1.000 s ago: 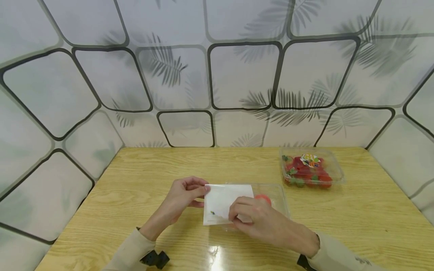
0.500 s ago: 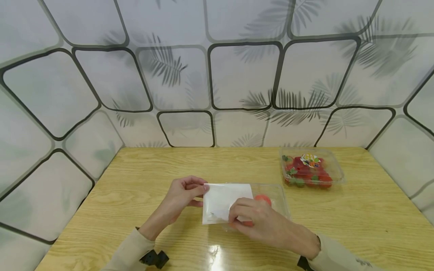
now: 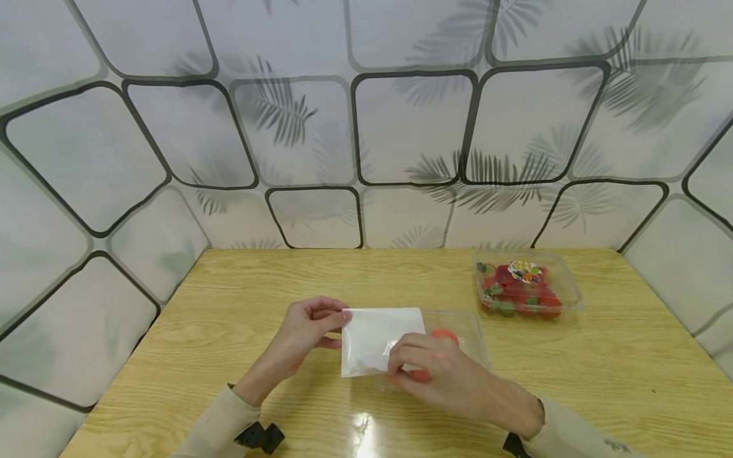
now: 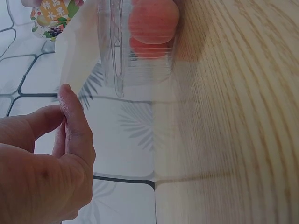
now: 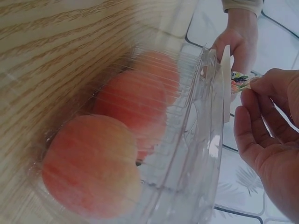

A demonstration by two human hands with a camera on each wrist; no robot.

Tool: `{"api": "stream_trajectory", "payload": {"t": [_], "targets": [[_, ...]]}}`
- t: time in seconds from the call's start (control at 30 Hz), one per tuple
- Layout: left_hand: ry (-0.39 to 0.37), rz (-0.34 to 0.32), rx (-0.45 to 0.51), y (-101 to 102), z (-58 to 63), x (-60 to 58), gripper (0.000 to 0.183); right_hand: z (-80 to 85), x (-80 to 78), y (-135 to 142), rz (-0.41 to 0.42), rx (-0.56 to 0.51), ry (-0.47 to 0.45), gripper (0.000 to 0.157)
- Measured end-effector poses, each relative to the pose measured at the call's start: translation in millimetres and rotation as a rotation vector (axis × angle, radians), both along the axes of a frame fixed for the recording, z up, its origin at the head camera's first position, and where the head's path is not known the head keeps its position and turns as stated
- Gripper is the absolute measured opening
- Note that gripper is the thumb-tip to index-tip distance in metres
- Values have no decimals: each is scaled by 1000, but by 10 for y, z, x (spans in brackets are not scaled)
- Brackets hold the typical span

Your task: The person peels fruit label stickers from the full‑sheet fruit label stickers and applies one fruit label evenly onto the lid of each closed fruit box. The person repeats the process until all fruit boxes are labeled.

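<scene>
My left hand (image 3: 306,334) pinches the left edge of a white backing sheet (image 3: 378,334) between thumb and fingers. At the sheet's lower right, my right hand (image 3: 441,375) pinches a round fruit-printed sticker (image 5: 240,80), mostly hidden by the fingers in the head view. The sticker's colourful face (image 4: 51,17) shows beside the sheet in the left wrist view. Close under the sheet sits a lidded clear plastic box (image 3: 472,337), partly covered by it and the right hand. Several pink-red peaches (image 5: 91,168) lie inside that box.
At the back right of the wooden table (image 3: 252,280) stands another clear box (image 3: 564,280), filled with strawberries (image 3: 523,299) and bearing a similar fruit sticker (image 3: 523,271). A patterned wall covering (image 3: 412,127) rises behind the table's far edge.
The sheet and left hand have shifted slightly left and up. The small printed patch at the sheet's lower left no longer shows there. The right hand stays nearly in place.
</scene>
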State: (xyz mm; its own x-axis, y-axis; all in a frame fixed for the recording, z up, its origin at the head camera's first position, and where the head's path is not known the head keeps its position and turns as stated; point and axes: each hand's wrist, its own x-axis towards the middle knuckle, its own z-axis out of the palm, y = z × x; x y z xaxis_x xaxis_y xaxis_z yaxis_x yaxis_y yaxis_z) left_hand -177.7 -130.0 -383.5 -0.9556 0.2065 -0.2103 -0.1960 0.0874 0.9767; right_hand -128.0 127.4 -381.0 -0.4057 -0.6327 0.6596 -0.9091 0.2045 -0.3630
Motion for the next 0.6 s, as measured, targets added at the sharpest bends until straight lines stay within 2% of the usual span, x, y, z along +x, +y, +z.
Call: {"api": "stream_trajectory", "payload": {"t": [0.43, 0.6], "targets": [[7, 16, -4, -13, -10, 10, 23, -9, 6, 13, -8, -12, -17, 27], [10, 31, -3, -16, -17, 4, 24, -3, 0, 22, -18, -42, 6, 12]]}}
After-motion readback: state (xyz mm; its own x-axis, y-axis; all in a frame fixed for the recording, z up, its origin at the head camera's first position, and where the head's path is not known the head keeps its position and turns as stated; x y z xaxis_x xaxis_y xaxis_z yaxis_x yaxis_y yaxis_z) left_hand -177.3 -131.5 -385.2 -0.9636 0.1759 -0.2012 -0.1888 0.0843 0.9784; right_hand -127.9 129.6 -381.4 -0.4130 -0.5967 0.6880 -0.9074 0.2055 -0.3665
